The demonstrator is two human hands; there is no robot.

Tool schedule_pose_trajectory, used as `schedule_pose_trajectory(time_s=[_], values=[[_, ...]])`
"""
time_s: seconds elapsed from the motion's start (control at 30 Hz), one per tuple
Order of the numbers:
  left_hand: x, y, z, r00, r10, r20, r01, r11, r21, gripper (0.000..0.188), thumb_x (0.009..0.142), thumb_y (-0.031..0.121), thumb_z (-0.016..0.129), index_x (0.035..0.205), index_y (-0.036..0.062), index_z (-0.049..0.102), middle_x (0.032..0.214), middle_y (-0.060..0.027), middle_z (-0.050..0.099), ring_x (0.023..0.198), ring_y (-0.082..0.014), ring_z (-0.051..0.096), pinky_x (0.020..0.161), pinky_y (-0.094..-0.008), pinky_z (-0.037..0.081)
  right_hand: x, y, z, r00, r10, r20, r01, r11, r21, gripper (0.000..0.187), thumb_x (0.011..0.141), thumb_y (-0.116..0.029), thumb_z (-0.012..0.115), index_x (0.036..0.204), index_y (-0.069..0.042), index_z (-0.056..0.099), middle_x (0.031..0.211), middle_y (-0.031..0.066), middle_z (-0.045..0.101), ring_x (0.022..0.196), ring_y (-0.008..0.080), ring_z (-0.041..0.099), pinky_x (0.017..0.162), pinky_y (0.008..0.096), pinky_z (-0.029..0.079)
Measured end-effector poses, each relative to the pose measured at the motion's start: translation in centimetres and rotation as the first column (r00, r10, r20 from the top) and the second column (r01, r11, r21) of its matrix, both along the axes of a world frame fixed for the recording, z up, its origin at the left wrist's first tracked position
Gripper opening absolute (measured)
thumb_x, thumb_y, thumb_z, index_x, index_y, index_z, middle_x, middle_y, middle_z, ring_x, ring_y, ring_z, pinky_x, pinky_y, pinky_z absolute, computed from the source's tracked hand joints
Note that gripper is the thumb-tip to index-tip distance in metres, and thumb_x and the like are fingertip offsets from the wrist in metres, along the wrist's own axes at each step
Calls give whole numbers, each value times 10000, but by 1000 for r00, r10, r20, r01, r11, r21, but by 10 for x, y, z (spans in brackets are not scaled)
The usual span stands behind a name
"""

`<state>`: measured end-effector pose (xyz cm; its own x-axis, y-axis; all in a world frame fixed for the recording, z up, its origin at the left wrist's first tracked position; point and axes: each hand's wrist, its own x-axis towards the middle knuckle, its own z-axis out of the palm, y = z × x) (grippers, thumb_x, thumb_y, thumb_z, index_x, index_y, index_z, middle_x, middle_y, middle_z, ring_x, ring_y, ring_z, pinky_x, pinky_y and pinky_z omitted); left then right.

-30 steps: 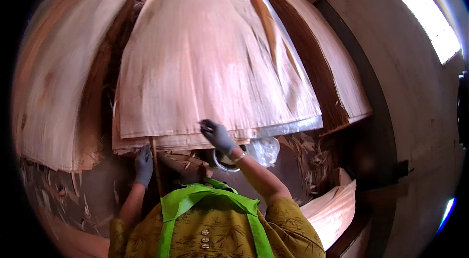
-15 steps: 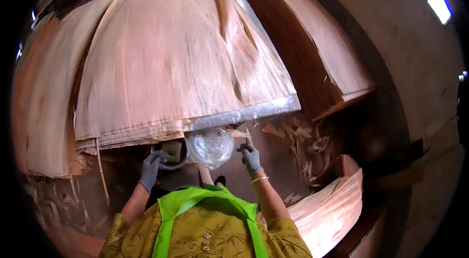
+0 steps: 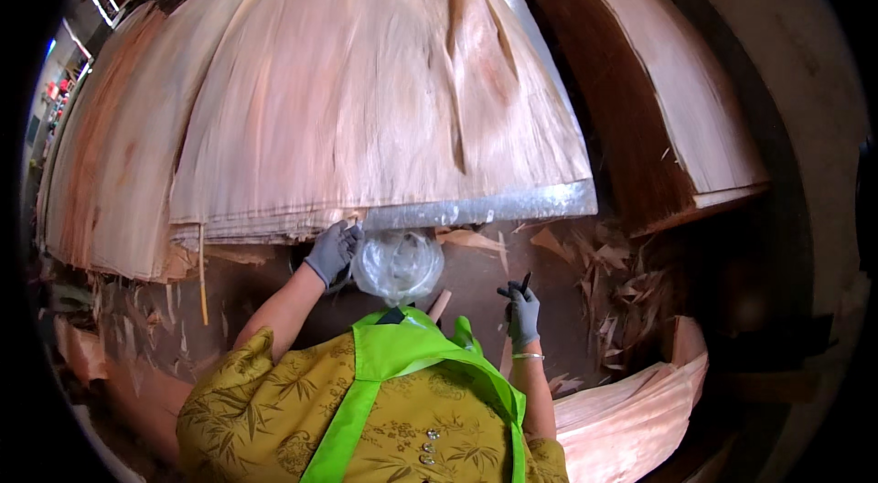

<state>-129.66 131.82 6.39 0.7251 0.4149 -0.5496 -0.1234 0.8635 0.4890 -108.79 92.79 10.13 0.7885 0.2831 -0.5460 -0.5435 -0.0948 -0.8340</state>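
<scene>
A wide stack of pale wood veneer sheets [image 3: 366,117] lies in front of me, its near edge crossing the middle of the view. My left hand [image 3: 334,254], in a grey glove, is closed at that near edge, its fingertips pinching the veneer. Just right of it is a round bundle of clear plastic [image 3: 399,265], below a shiny metal strip [image 3: 494,206] along the edge. My right hand [image 3: 522,313], also gloved in grey, is held low and apart from the stack. It grips a slim dark tool [image 3: 526,282] whose kind I cannot make out.
More veneer stacks stand to the left [image 3: 119,154] and right [image 3: 677,62]. Torn veneer scraps [image 3: 626,286] litter the floor. A curved bundle of veneer [image 3: 631,401] lies at lower right. A thin stick [image 3: 202,277] hangs below the stack's left part.
My left hand has moved up and right, from beside a dark ring-shaped thing to the veneer edge. My right hand keeps its dark tool, now farther from the stack. The view has shifted.
</scene>
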Motion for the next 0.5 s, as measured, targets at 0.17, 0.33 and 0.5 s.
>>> schedule_pose_trajectory(time_s=[0.17, 0.33, 0.5], values=[[44, -28, 19, 970, 239, -43, -242, 965, -100, 163, 898, 248, 505, 872, 102, 573, 853, -81, 637, 776, -203, 604, 687, -323, 505, 72, 7, 12, 992, 6, 129, 0, 999, -51, 165, 853, -142, 576, 986, -45, 589, 801, 84, 661, 404, 66, 411, 378, 219, 317], [58, -36, 7, 947, 321, -15, -321, 940, -116, 211, 884, 296, 536, 829, 98, 588, 806, -72, 643, 783, -200, 608, 690, -321, 508, 202, 6, -34, 864, -36, 503, 82, 994, -69, 192, 819, -56, 596, 1007, -18, 581, 899, 22, 594, 756, 140, 560, 691, 276, 462], [78, -35, 16, 872, 485, -64, -488, 855, -174, 212, 878, 283, 566, 778, 98, 583, 728, -53, 635, 727, -193, 624, 655, -311, 534, 309, 35, -50, 932, -296, 209, 278, 954, 115, 128, 851, -180, 597, 883, -61, 561, 662, 5, 502, 538, 176, 501, 472, 360, 457]])
